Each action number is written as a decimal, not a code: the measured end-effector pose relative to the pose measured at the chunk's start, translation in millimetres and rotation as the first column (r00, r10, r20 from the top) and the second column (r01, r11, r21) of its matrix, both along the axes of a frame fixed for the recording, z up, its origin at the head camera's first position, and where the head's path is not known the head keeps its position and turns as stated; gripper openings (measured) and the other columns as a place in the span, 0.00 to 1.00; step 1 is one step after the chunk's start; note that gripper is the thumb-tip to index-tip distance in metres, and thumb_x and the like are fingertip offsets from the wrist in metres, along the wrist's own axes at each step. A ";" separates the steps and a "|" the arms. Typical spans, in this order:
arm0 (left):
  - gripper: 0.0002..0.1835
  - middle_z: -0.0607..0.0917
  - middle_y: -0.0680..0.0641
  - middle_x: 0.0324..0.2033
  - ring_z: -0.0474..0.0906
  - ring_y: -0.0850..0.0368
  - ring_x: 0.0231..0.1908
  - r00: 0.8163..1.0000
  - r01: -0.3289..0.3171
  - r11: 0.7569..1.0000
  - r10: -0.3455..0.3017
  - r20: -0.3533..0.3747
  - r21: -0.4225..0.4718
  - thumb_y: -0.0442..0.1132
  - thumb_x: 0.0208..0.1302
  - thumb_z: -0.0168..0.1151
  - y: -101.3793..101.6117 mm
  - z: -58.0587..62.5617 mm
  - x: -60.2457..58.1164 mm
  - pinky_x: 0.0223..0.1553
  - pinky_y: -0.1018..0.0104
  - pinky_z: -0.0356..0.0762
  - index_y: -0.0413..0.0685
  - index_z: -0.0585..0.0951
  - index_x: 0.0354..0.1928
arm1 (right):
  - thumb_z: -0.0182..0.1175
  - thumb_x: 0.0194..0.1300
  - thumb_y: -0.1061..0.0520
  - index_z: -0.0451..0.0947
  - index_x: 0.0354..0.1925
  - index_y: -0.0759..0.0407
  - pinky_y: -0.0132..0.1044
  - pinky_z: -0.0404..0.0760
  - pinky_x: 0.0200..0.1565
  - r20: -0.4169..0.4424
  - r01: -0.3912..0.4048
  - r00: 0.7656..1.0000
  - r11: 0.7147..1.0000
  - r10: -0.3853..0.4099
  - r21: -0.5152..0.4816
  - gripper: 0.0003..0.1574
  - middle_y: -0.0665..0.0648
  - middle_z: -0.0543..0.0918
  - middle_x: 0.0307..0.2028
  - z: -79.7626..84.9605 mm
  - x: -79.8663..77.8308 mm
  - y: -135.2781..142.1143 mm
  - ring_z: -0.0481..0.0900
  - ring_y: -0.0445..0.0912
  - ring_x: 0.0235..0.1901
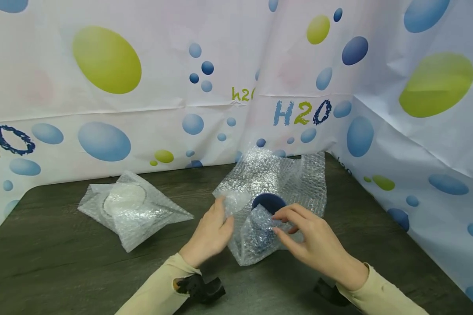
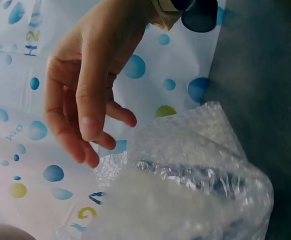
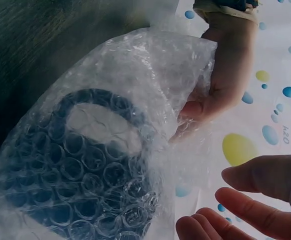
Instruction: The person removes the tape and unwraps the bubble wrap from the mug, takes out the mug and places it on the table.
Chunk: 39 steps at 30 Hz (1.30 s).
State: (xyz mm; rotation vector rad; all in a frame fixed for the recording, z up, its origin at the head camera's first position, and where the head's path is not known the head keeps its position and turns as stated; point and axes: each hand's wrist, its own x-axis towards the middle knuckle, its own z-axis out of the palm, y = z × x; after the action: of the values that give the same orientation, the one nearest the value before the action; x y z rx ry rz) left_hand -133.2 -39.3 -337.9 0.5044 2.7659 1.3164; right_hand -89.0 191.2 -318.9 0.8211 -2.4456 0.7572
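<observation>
A dark blue mug (image 1: 269, 201) lies partly covered on a sheet of bubble wrap (image 1: 295, 173), its rim facing the back. Through the clear bubbles in the right wrist view, the mug's looped handle (image 3: 60, 112) shows. At the left side my left hand (image 1: 210, 234) reaches with straight fingers against a raised flap of the wrap, thumb standing apart; the wrap partly hides the fingertips. To the right of the mug hovers my right hand (image 1: 313, 243), loosely bent, its fingertips close to the folded wrap. No object shows between its fingers in the left wrist view.
On the left of the dark table (image 1: 43, 262) lies another bubble-wrapped bundle (image 1: 132, 210), with a pale round thing inside. A white sheet (image 1: 161, 78) printed with coloured spots hangs behind the table and along its right side.
</observation>
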 end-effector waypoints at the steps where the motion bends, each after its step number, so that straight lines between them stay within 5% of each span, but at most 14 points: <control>1: 0.30 0.64 0.25 0.64 0.65 0.30 0.62 1.000 0.005 1.000 -0.005 0.005 0.014 0.35 0.67 0.42 0.4 -1.2 -0.3 0.60 0.39 0.65 0.26 0.56 0.68 | 0.68 0.55 0.65 0.80 0.43 0.56 0.24 0.78 0.32 0.001 -0.009 1.000 1.000 0.009 -0.002 0.16 0.50 0.80 0.41 0.2 0.4 -1.3 0.79 0.37 0.31; 19: 0.32 0.67 0.30 0.62 0.72 0.35 0.57 0.997 -0.003 1.000 0.002 0.071 0.014 0.34 0.64 0.43 -8.4 -6.8 8.9 0.53 0.41 0.70 0.32 0.55 0.70 | 0.61 0.63 0.65 0.81 0.49 0.55 0.37 0.79 0.43 -0.010 -0.010 1.000 0.993 0.011 0.121 0.16 0.55 0.81 0.51 7.4 -5.4 -21.5 0.79 0.47 0.51; 22: 0.33 0.71 0.33 0.58 0.78 0.46 0.40 0.999 -0.029 1.000 0.029 0.037 -0.010 0.34 0.63 0.48 -15.3 -5.6 11.3 0.38 0.52 0.76 0.33 0.55 0.70 | 0.59 0.64 0.67 0.80 0.50 0.56 0.36 0.79 0.44 0.002 -0.049 0.999 0.989 0.050 0.141 0.17 0.54 0.81 0.51 7.3 -5.2 -22.0 0.79 0.46 0.51; 26: 0.37 0.72 0.35 0.56 0.71 0.60 0.25 0.997 -0.077 0.996 0.076 -0.029 -0.042 0.35 0.61 0.56 -24.2 -1.0 13.5 0.23 0.66 0.69 0.31 0.56 0.69 | 0.57 0.66 0.66 0.79 0.52 0.55 0.34 0.79 0.44 0.044 -0.111 0.993 0.978 0.105 0.174 0.18 0.52 0.80 0.50 7.5 -2.9 -24.3 0.79 0.44 0.49; 35: 0.38 0.73 0.35 0.53 0.76 0.44 0.45 0.966 -0.140 0.988 0.122 -0.230 -0.067 0.38 0.58 0.63 -32.9 4.0 16.0 0.36 0.57 0.75 0.30 0.60 0.67 | 0.55 0.70 0.60 0.80 0.51 0.55 0.36 0.76 0.53 0.049 -0.187 0.982 0.948 0.181 0.258 0.14 0.51 0.81 0.50 15.0 -5.7 -39.1 0.76 0.44 0.52; 39: 0.36 0.73 0.33 0.55 0.74 0.41 0.50 0.940 -0.163 0.985 0.140 -0.311 -0.049 0.39 0.58 0.64 -36.5 7.0 15.0 0.46 0.49 0.75 0.28 0.63 0.65 | 0.53 0.71 0.60 0.80 0.49 0.56 0.35 0.77 0.48 0.089 -0.217 0.976 0.923 0.198 0.319 0.13 0.50 0.83 0.42 16.3 -6.4 -48.9 0.79 0.42 0.43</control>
State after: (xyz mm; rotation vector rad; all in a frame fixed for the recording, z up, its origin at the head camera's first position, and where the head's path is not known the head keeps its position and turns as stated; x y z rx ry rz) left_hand -118.2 -75.7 -330.9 0.5435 3.1531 1.2519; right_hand -95.4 142.3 -302.6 1.2151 -2.6015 0.4510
